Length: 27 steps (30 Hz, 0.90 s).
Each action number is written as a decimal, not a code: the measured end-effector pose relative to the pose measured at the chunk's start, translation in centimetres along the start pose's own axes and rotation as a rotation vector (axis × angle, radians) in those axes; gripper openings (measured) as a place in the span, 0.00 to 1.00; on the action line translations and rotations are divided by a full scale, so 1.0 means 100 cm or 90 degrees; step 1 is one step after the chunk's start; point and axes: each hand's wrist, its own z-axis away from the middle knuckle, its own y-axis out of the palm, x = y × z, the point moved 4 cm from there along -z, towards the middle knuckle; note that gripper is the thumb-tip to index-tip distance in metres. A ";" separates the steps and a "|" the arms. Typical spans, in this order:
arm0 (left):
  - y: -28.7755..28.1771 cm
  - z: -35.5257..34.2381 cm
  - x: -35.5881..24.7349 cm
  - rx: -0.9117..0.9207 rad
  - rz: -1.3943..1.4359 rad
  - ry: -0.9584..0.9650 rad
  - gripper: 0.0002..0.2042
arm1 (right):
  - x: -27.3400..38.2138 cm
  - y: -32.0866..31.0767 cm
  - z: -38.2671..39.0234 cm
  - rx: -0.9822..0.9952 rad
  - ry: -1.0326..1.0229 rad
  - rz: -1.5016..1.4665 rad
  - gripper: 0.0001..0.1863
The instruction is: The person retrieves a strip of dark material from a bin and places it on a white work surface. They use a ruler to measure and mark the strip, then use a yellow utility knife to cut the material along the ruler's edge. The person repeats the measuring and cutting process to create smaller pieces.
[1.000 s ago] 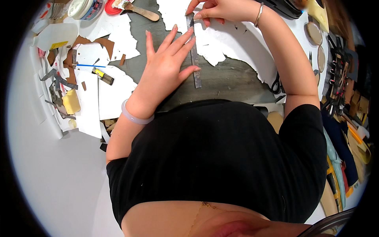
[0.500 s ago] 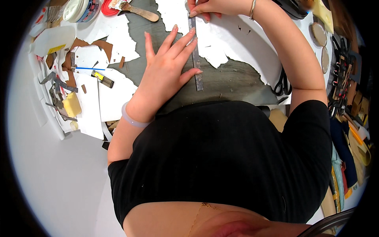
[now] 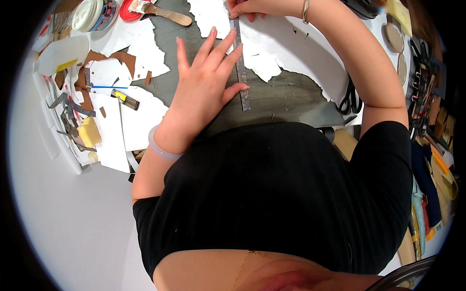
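- Left hand (image 3: 203, 82): palm down, fingers spread wide. Index and middle fingertips at the grey strip (image 3: 241, 72), thumb laid across it lower down. Little and ring fingers point away over the grey tabletop (image 3: 286, 99).
- Right hand (image 3: 257, 7): fingers bent, fingertips at the strip's far end; upper part cut by the view's top edge. Cannot tell whether it pinches the strip or only presses.
- Strip: long, narrow, stained, lying nearly straight away from the body; near end projects past the left thumb.
- Room, near side: a band of grey surface between the strip's near end and the black shirt (image 3: 286, 194).
- Room, right: a grey wedge from the strip to the black scissors (image 3: 350, 99), bounded above by the ragged edge of a large white sheet (image 3: 301, 63).
- Room, left: a grey gap between the spread fingers and the torn white paper (image 3: 148, 46).
- Beyond, upper left: wooden-handled brush (image 3: 167, 14), its bristle end over a red lid (image 3: 130, 12); open white tub (image 3: 87, 14) just beside.
- Far left, crowded: yellow-and-dark tube (image 3: 125, 99), blue stick (image 3: 109, 87), brown scraps (image 3: 127, 64), yellow block (image 3: 89, 132) near the tabletop's rim.
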 end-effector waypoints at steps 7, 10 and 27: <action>0.000 -0.002 0.002 -0.040 -0.009 -0.026 0.44 | 0.000 0.000 0.001 -0.010 -0.016 0.010 0.10; 0.000 -0.003 0.003 -0.045 -0.017 -0.029 0.47 | 0.000 0.002 -0.002 -0.006 -0.006 0.026 0.11; -0.001 -0.005 0.005 -0.021 -0.035 -0.033 0.46 | 0.000 0.001 -0.011 0.059 -0.011 0.029 0.12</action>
